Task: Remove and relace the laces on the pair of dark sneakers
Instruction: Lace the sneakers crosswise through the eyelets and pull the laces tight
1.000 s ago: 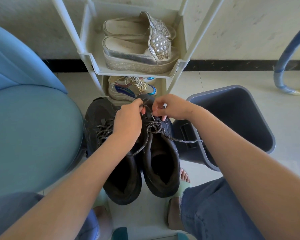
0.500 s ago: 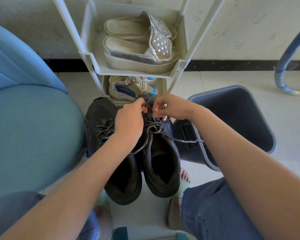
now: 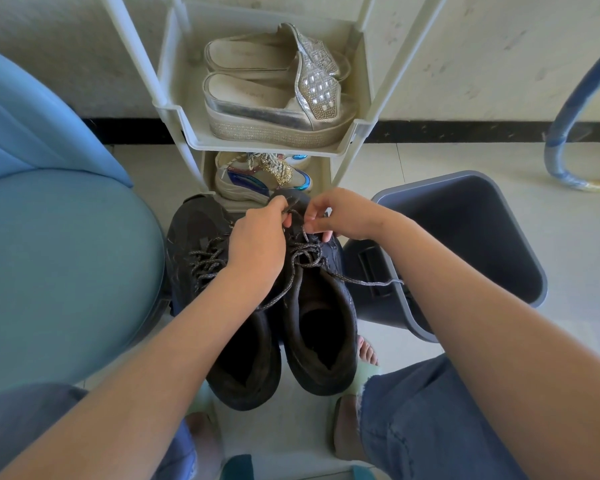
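Two dark sneakers (image 3: 274, 341) stand side by side on the floor (image 3: 430, 161) between the person's feet, toes toward the shoe rack (image 3: 173, 112). Both hands meet over the toe end of the right sneaker (image 3: 322, 323). The left hand (image 3: 257, 244) has its fingers (image 3: 279, 204) curled, thumb and forefinger pinching the speckled lace (image 3: 305, 258). The right hand (image 3: 340, 216) is curled too and pinches the same lace just beside them. Nearer the person than the fingers, the lace lies slack across the tongue, one end trailing right over the grey bin (image 3: 464, 216). The left sneaker (image 3: 198, 226) is laced.
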